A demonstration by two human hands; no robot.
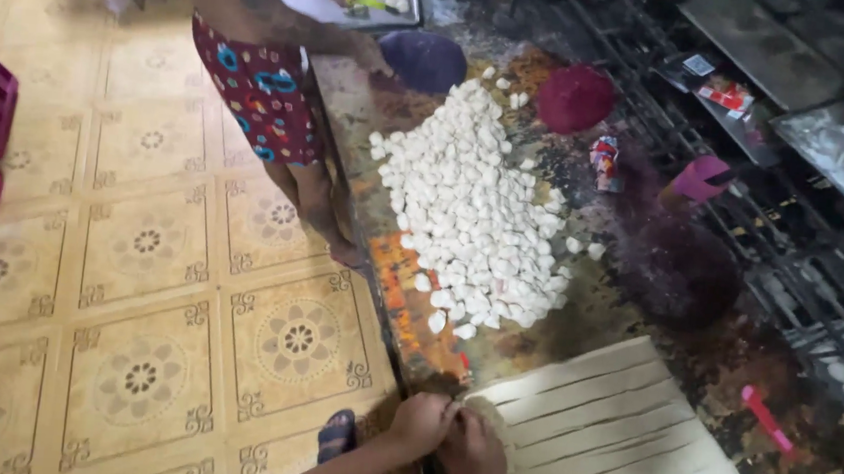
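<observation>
Head view: both hands' fingers [448, 417] bunched, grip on dough strips [617, 433] unclear.

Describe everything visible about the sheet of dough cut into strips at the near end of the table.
The dough sheet is pale cream, soft-looking and matte, lying flat on the dark, stained table. Long parallel cuts divide it into narrow strips that run diagonally. Its near left end is bunched where the left hand and right hand grip it. The heap of white dough pieces lies apart, farther up.

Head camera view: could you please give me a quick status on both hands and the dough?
Left hand and right hand pinching the end of a dough strip. Pile of cut dough pieces farther along the table. Another person beside it.
</observation>
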